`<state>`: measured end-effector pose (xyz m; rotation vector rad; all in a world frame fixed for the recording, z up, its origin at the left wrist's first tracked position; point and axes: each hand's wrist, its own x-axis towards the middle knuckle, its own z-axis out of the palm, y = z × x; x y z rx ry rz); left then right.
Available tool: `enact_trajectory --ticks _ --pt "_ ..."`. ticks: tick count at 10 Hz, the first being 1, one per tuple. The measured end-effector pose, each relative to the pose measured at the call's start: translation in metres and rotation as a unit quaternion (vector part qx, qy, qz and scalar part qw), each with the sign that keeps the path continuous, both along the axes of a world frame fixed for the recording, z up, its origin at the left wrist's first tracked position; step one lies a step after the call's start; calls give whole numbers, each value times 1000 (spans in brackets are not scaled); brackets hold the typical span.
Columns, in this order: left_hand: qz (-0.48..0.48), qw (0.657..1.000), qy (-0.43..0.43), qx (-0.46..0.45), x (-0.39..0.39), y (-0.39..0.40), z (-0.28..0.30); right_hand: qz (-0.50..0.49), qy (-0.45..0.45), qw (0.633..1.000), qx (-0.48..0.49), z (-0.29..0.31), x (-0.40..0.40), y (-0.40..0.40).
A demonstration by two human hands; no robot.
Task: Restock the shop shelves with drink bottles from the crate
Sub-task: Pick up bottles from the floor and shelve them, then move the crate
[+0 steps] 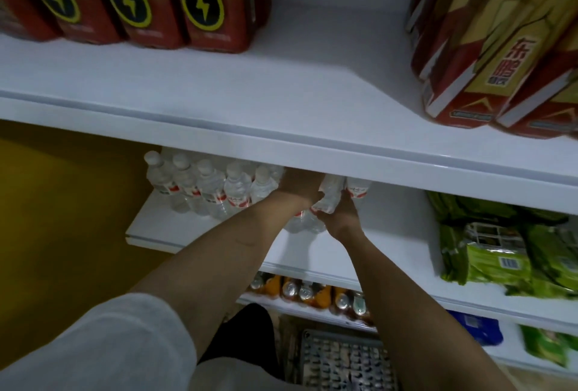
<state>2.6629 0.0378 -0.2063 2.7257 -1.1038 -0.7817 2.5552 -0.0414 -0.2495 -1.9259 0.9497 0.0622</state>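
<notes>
— Both hands, left hand (298, 185) and right hand (342, 213), grip clear water bottles (327, 198) on the middle shelf (397, 228).
— Red-labelled, white caps?
— Yes, beside the standing row (206, 185); the upper shelf's edge (281, 143) hides their fingertips.

Water bottles (206, 190) clear, white caps, red-white labels; shelves (281, 127) white; snack packs (500, 253) green.

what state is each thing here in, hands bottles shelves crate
left hand: reaching under the top shelf, fingers hidden
right hand: gripping water bottles
held water bottles: tilted, between the hands
row of water bottles: upright, capped, on the middle shelf
top shelf: bare in the centre
red drink bottles: upright, top shelf left
crate: on the floor, contents unclear
</notes>
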Motion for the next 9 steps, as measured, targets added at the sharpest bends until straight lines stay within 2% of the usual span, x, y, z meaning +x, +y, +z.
enact_trajectory --ticks 1,2,3,5,7,9 --pt "-10 996 -91 -2 -25 18 32 33 -4 999 -14 -40 -10 -25" --pt "-3 990 -132 -50 -53 34 46 99 25 992 -70 35 -56 -1" --pt "19 991 -131 -28 -93 53 65 170 51 976 -125 87 -102 17" --pt "87 993 -73 33 -221 101 99 251 83 944 -196 133 -205 47" --pt "130 989 -46 54 -320 149 104 318 99 918 -216 146 -280 84" --pt "189 979 -61 49 -372 210 98 381 98 892 -222 150 -313 137"
